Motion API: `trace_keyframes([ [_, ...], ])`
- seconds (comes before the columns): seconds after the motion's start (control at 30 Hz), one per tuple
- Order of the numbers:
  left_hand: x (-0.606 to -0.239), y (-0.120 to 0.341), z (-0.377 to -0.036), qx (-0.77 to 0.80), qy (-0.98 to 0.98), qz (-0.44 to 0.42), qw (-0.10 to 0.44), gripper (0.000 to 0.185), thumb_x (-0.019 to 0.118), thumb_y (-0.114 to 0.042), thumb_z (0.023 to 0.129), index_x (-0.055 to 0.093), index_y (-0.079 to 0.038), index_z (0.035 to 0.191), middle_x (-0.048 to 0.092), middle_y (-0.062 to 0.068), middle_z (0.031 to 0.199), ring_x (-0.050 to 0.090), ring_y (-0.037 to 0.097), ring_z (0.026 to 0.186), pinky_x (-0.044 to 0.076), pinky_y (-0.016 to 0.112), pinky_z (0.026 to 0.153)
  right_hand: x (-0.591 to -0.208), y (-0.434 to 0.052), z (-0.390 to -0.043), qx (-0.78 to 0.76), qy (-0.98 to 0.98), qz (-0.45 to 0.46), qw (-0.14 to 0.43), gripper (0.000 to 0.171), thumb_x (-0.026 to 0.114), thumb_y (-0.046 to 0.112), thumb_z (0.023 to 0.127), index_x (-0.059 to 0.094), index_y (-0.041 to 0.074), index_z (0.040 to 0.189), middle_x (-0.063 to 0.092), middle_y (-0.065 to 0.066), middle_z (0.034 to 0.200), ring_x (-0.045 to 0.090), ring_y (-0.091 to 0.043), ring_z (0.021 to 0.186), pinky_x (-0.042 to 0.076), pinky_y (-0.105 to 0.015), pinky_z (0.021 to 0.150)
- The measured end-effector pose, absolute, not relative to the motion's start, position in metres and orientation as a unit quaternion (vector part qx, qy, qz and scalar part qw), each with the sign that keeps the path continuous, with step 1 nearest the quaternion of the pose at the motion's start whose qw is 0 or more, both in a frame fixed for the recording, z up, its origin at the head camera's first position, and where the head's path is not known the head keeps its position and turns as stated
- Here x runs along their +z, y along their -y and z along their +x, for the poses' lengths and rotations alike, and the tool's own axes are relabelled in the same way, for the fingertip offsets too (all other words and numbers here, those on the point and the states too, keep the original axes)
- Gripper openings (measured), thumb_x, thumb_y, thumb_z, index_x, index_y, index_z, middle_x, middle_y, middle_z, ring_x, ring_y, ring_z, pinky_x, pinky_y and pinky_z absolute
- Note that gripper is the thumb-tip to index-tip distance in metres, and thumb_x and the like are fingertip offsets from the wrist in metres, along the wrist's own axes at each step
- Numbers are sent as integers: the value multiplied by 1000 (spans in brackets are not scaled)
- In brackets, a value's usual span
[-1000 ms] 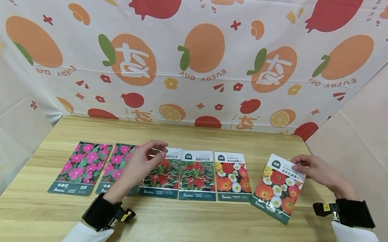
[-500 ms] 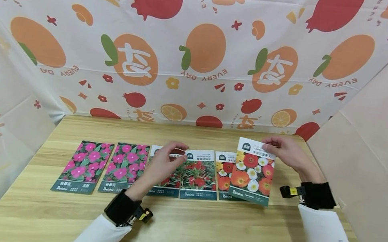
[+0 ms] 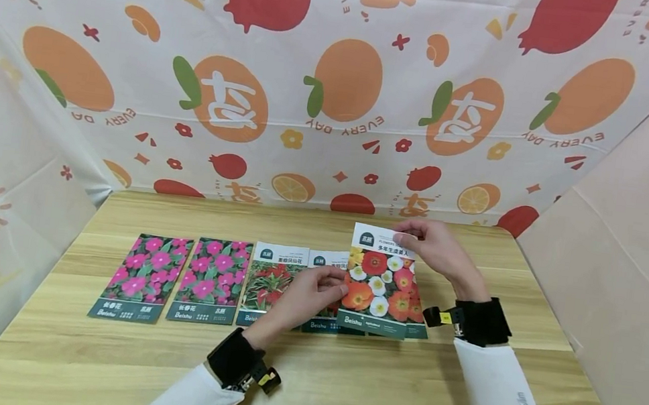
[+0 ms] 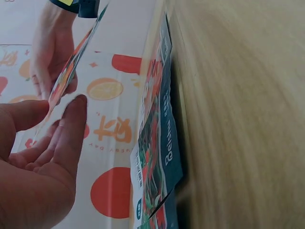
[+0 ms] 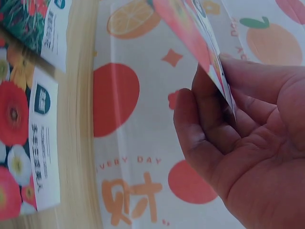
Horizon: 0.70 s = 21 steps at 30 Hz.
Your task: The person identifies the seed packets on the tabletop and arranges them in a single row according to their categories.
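Observation:
My right hand (image 3: 442, 254) pinches a seed packet with red, orange and white poppies (image 3: 378, 283) by its top right corner, holding it raised and tilted. A matching poppy packet (image 5: 14, 114) lies on the table behind it, mostly hidden in the head view. At the raised packet's left edge is my left hand (image 3: 307, 295); in the left wrist view its thumb meets the edge, while its fingers stand apart on the other side. Beneath this hand lie two red-flower packets, one (image 3: 273, 274) to the left and another (image 3: 326, 257) partly covered.
Two pink-flower packets (image 3: 146, 268) lie side by side at the left of the row. They rest on a wooden table (image 3: 367, 397). A fruit-print cloth (image 3: 295, 43) hangs along the table's back edge, with pale cloth walls at both sides.
My right hand has carried the poppy packet leftward from the right end of the row, over the matching packet. My left hand has moved right from the pink packets to the raised packet's edge.

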State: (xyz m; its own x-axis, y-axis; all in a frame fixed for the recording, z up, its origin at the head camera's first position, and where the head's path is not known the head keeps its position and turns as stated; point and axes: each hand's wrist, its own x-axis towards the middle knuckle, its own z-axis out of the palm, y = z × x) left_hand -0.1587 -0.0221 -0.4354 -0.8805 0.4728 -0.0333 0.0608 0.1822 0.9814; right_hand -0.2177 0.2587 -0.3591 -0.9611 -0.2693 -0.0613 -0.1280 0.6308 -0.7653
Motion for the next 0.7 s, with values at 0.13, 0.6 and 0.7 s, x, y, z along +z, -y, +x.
trace_keyframes([
  [0.13,-438,20,-159,619,-752,163,157,26,65,-15,103,66,1,123,71,6,103,71,17,94,57,32,80,-363,-251,-218,-437,-891,-105,69,36,65,26,104,67,2,131,68,-15,111,60,-29,94,51,-41,86],
  [0.6,-443,19,-160,654,-736,125,123,18,64,-11,102,66,0,116,71,8,97,69,18,87,54,27,76,-389,-250,-197,-523,-853,-9,3,57,59,40,106,57,-6,139,68,-23,118,68,-33,104,59,-35,90],
  [0.7,-442,16,-161,662,-733,110,112,17,65,-13,101,66,0,112,71,7,94,68,16,83,52,25,73,-395,-248,-190,-522,-853,-2,10,53,60,37,107,61,-7,135,70,-23,114,68,-37,102,60,-34,88],
])
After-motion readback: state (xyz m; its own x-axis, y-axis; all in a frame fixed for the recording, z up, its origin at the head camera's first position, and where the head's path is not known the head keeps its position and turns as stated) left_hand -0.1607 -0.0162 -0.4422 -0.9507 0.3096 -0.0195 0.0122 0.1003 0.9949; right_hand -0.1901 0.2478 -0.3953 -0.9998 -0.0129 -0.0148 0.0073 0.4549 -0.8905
